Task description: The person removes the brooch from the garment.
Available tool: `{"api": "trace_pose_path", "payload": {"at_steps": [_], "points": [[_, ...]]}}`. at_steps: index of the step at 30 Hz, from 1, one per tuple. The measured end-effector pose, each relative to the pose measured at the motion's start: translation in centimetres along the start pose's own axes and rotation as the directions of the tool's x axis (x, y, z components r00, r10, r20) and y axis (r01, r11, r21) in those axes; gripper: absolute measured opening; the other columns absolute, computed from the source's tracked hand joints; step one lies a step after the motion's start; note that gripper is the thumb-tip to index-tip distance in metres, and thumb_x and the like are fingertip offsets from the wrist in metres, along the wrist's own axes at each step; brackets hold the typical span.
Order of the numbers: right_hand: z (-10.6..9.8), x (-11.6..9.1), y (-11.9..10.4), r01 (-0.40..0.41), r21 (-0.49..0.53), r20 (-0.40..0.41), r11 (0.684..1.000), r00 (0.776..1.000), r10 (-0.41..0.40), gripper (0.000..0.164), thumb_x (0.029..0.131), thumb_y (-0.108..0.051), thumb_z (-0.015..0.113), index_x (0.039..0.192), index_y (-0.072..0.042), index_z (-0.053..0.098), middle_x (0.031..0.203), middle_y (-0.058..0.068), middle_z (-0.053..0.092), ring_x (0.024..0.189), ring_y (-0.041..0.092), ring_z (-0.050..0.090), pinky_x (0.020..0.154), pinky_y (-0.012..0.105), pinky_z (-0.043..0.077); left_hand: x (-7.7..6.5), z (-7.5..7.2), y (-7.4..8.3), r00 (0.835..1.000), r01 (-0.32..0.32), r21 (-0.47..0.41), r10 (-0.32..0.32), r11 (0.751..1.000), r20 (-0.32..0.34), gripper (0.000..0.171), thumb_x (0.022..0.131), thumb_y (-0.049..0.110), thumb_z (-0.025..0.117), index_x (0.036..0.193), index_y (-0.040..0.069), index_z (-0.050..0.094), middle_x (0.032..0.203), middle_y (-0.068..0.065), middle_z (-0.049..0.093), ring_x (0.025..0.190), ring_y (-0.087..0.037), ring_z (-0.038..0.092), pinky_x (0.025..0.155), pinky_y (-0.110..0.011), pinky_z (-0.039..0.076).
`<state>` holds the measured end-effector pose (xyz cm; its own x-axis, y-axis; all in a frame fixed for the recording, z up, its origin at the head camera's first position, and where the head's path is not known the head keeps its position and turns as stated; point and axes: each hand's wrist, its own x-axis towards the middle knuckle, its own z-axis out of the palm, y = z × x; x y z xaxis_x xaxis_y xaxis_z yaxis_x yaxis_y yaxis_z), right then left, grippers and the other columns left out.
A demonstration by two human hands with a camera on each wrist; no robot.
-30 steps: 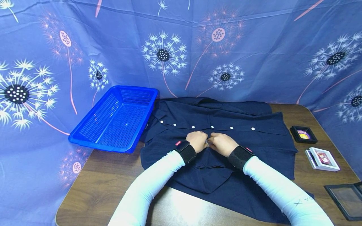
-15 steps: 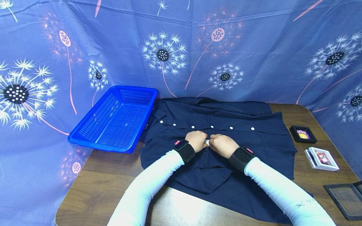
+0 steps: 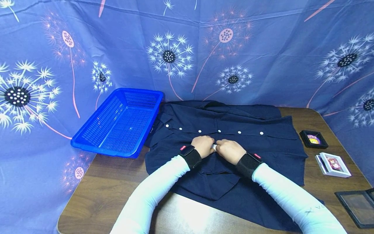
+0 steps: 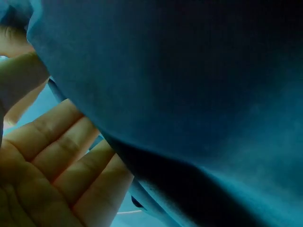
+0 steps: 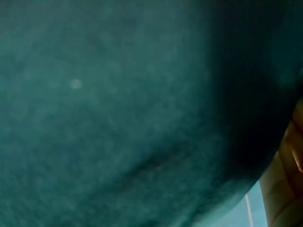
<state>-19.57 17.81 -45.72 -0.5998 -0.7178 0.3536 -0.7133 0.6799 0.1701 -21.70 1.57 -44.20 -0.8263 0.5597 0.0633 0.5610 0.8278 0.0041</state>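
A navy button-up shirt (image 3: pixel 268 151) lies spread on the table, with a row of white buttons (image 3: pixel 219 131) across it. Over its middle, just in front of that row, my left hand (image 3: pixel 202 146) and right hand (image 3: pixel 230 151) meet fingertip to fingertip, each pinching the cloth. A small white piece (image 3: pixel 214 147) shows between them, mostly hidden by the fingers. In the left wrist view, fingers (image 4: pixel 66 146) reach behind a raised fold of dark cloth (image 4: pixel 156 90). Cloth (image 5: pixel 118 104) fills most of the right wrist view, with fingers (image 5: pixel 281 184) at its right edge.
A blue plastic basket (image 3: pixel 137 152) stands at the left, beside the shirt. On the right side of the wooden table (image 3: pixel 117 185) are a black frame (image 3: pixel 306 143), white frames (image 3: pixel 340 173) and a dark clear-lidded case (image 3: pixel 355 206). A dandelion-print curtain (image 3: pixel 190 19) hangs behind.
The small white piece between the fingertips shows more than a second ago. Both hands stay almost in place, and the shirt lies as before.
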Motion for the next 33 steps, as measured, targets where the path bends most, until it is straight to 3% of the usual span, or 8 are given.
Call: {"api": "trace_pose_path", "payload": {"at_steps": [13,22,26,33], "points": [[-0.8,-0.2,0.5,-0.064,0.134,-0.024,0.989,0.997,0.068,0.013,0.076,-0.006,0.078,0.075,-0.010,0.066,0.073,0.000,0.058,0.062,0.014,0.056,0.058,0.032,0.049,-0.5,-0.5,-0.3,1.000,-0.009,-0.078,0.010,0.997,0.004,0.018,0.085,0.035,0.074,0.084,0.018,0.068,0.094,0.002,0.073,0.081,-0.015,0.069,0.065,-0.035,0.055],[-1.3,-0.4,1.0,-0.140,0.276,-0.019,0.951,0.988,0.151,0.007,0.079,-0.003,0.074,0.082,-0.007,0.070,0.079,0.001,0.063,0.068,0.014,0.061,0.062,0.032,0.052,-0.5,-0.4,-0.5,0.998,-0.006,-0.138,-0.003,0.990,-0.060,0.021,0.084,0.032,0.074,0.103,0.022,0.072,0.112,0.005,0.072,0.091,-0.012,0.070,0.073,-0.033,0.055],[-1.4,-0.4,1.2,-0.188,0.312,-0.010,0.931,0.980,0.201,0.006,0.081,-0.005,0.073,0.086,-0.007,0.070,0.081,0.002,0.064,0.070,0.013,0.062,0.064,0.032,0.053,-0.5,-0.6,-0.6,0.995,-0.014,-0.151,-0.001,0.988,-0.098,0.021,0.087,0.030,0.072,0.106,0.021,0.073,0.107,0.006,0.072,0.089,-0.010,0.069,0.073,-0.032,0.056],[-1.2,-0.3,1.5,-0.243,0.353,0.000,0.903,0.966,0.259,0.004,0.084,-0.005,0.069,0.087,-0.004,0.071,0.081,0.003,0.066,0.071,0.015,0.060,0.066,0.035,0.052,-0.3,-0.8,-0.6,0.990,-0.017,-0.168,-0.006,0.986,-0.137,0.009,0.089,0.026,0.070,0.095,0.021,0.075,0.097,0.008,0.073,0.083,-0.009,0.069,0.070,-0.030,0.055]]}}
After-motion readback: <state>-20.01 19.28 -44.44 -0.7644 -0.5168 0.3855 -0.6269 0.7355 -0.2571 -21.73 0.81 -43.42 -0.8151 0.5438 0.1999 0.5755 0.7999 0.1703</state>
